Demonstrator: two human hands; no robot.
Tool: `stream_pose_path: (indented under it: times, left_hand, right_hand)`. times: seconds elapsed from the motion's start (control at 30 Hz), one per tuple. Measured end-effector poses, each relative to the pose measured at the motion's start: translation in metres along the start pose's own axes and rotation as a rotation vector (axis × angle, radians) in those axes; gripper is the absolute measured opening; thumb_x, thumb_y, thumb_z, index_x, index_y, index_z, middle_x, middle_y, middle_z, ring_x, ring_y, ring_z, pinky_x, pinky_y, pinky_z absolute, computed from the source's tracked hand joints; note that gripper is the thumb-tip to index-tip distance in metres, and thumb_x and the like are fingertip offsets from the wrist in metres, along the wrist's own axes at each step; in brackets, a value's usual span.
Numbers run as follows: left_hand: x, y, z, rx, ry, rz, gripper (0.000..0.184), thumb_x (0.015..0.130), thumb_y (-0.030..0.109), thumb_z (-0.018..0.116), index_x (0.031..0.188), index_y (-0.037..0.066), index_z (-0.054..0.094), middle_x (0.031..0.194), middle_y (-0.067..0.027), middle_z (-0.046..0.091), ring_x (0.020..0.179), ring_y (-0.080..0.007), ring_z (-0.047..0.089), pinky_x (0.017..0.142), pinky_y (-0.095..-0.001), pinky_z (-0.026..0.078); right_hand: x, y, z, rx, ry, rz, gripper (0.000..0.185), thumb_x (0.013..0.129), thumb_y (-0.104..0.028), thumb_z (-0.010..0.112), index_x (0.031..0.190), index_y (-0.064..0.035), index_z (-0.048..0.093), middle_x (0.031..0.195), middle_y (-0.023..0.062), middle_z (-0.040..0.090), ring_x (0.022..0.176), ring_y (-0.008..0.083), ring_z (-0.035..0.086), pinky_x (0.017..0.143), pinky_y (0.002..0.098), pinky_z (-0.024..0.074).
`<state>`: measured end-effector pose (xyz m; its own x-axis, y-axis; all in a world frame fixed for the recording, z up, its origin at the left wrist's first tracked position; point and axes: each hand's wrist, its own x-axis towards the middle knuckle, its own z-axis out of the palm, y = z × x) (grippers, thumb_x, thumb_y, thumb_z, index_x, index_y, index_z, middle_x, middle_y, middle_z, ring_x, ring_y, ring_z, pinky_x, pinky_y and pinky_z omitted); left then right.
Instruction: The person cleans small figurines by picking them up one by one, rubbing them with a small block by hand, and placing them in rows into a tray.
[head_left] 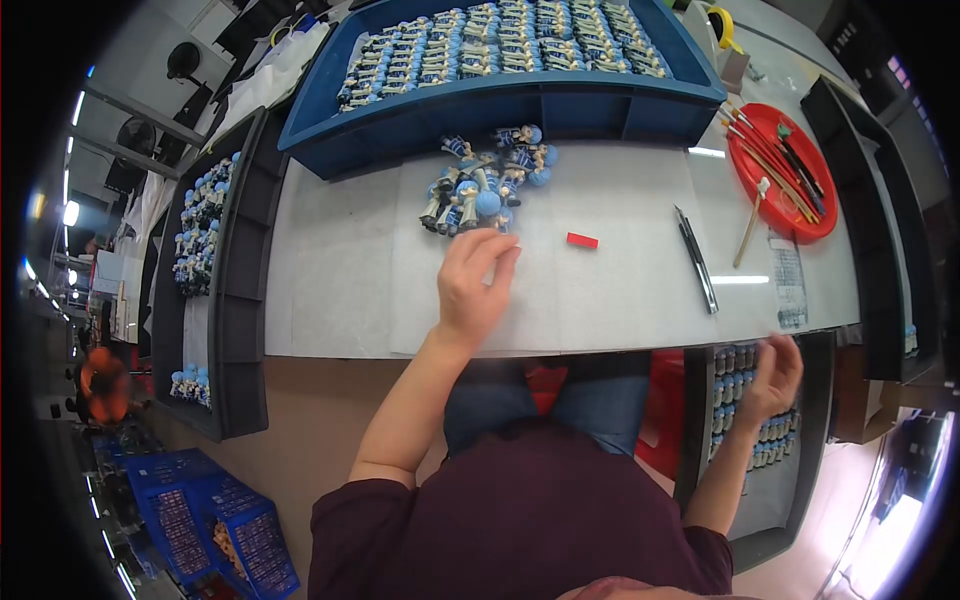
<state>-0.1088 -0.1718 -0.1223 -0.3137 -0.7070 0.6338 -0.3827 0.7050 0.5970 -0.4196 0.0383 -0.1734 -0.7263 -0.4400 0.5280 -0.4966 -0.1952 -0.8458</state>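
My left hand [476, 288] is above the white work surface, at the near edge of a pile of small figurines [468, 192] with light blue heads and blue-and-white bodies. Its fingers curl toward the thumb in a pinch; anything between the tips is too small or hidden to make out. One blue-headed figurine [487, 203] lies just beyond the knuckles. Lower right, past the table edge, my right hand [774, 382] is raised over a grey crate [812, 460] with rows of similar figurines. Its fingers are bent and apart from the thumb, with nothing visible in them.
A large blue bin [600, 112] full of figurines stands at the back. On the table lie a red block [582, 240], a black pen [696, 258] and a red plate [752, 200] with brushes. Dark crates flank the table at left [240, 310] and right [885, 230].
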Motion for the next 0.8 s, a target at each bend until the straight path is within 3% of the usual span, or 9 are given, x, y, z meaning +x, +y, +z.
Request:
stream_pose_path:
  times: [0.07, 0.2, 0.23, 0.37, 0.5, 0.6, 0.7, 0.73, 0.8]
  left_hand:
    - [0.001, -0.012, -0.011, 0.163, 0.102, -0.004, 0.014, 0.072, -0.001, 0.068, 0.086, 0.002, 0.064, 0.084, -0.0086, 0.058, 0.073, -0.0197, 0.056, 0.060, -0.0287, 0.045]
    - [0.017, -0.017, -0.024, 0.270, 0.128, 0.010, 0.023, 0.070, 0.006, 0.071, 0.091, 0.005, 0.063, 0.088, -0.0077, 0.057, 0.081, -0.0230, 0.053, 0.068, -0.0313, 0.044]
    - [0.021, -0.021, -0.023, 0.295, 0.087, -0.024, 0.028, 0.070, 0.017, 0.073, 0.094, 0.006, 0.062, 0.092, -0.0061, 0.057, 0.088, -0.0246, 0.050, 0.075, -0.0347, 0.040]
    - [0.036, -0.028, -0.015, 0.447, 0.004, -0.021, 0.033, 0.071, 0.030, 0.071, 0.094, 0.007, 0.063, 0.093, -0.0034, 0.058, 0.092, -0.0243, 0.049, 0.079, -0.0378, 0.035]
    - [0.039, -0.038, -0.013, 0.383, -0.027, -0.024, 0.034, 0.071, 0.027, 0.071, 0.097, 0.006, 0.062, 0.093, -0.0048, 0.059, 0.094, -0.0255, 0.049, 0.081, -0.0376, 0.035]
    - [0.039, -0.032, -0.016, 0.293, 0.095, 0.059, 0.033, 0.075, 0.020, 0.069, 0.102, 0.004, 0.061, 0.094, -0.0070, 0.058, 0.093, -0.0237, 0.051, 0.079, -0.0359, 0.039]
    - [0.036, -0.011, -0.022, -0.277, -0.012, -0.122, 0.030, 0.081, 0.008, 0.062, 0.109, -0.001, 0.057, 0.102, -0.0119, 0.052, 0.085, -0.0205, 0.057, 0.070, -0.0292, 0.049]
    - [0.030, -0.006, -0.019, -0.286, -0.020, -0.125, 0.030, 0.081, 0.008, 0.062, 0.109, -0.001, 0.057, 0.102, -0.0119, 0.052, 0.085, -0.0205, 0.057, 0.070, -0.0292, 0.049]
    - [0.017, 0.002, -0.012, -0.606, -0.144, -0.248, 0.030, 0.084, 0.003, 0.058, 0.113, -0.003, 0.054, 0.110, -0.0081, 0.047, 0.091, -0.0132, 0.054, 0.078, -0.0242, 0.047]
  right_hand:
    - [-0.009, -0.031, 0.063, 0.201, -0.224, 0.025, 0.025, 0.082, 0.008, 0.054, 0.106, 0.0026, 0.053, 0.101, 0.0110, 0.058, 0.084, 0.0141, 0.058, 0.075, 0.0243, 0.0484]
    - [-0.024, -0.081, 0.160, 0.179, -0.643, -0.102, 0.024, 0.076, 0.010, 0.057, 0.098, 0.0005, 0.059, 0.091, 0.0104, 0.061, 0.076, 0.0141, 0.059, 0.069, 0.0248, 0.0480]
    - [-0.031, -0.091, 0.176, 0.211, -0.693, -0.114, 0.025, 0.075, 0.010, 0.057, 0.098, 0.0004, 0.059, 0.091, 0.0104, 0.062, 0.075, 0.0142, 0.059, 0.068, 0.0248, 0.0478]
    - [-0.047, -0.103, 0.213, 0.325, -0.822, -0.081, 0.025, 0.076, 0.009, 0.056, 0.099, 0.0000, 0.059, 0.092, 0.0101, 0.062, 0.074, 0.0143, 0.059, 0.067, 0.0245, 0.0475]
    - [-0.057, -0.088, 0.217, 0.297, -0.815, 0.055, 0.024, 0.077, 0.008, 0.055, 0.099, -0.0006, 0.060, 0.090, 0.0091, 0.062, 0.075, 0.0133, 0.059, 0.068, 0.0243, 0.0475]
    - [-0.059, -0.082, 0.211, 0.343, -0.753, 0.218, 0.027, 0.079, 0.007, 0.055, 0.105, -0.0007, 0.057, 0.094, 0.0091, 0.061, 0.081, 0.0126, 0.058, 0.070, 0.0242, 0.0471]
    - [-0.056, -0.083, 0.213, 0.439, -0.605, 0.285, 0.044, 0.079, 0.005, 0.058, 0.120, -0.0008, 0.044, 0.110, 0.0118, 0.054, 0.092, 0.0144, 0.053, 0.076, 0.0251, 0.0449]
    - [-0.054, -0.084, 0.213, 0.430, -0.599, 0.290, 0.044, 0.079, 0.005, 0.058, 0.120, -0.0008, 0.044, 0.110, 0.0118, 0.054, 0.092, 0.0144, 0.053, 0.076, 0.0251, 0.0449]
    - [-0.051, -0.088, 0.212, 0.396, -0.420, 0.142, 0.045, 0.078, 0.004, 0.059, 0.120, -0.0009, 0.043, 0.113, 0.0119, 0.052, 0.094, 0.0152, 0.052, 0.077, 0.0262, 0.0443]
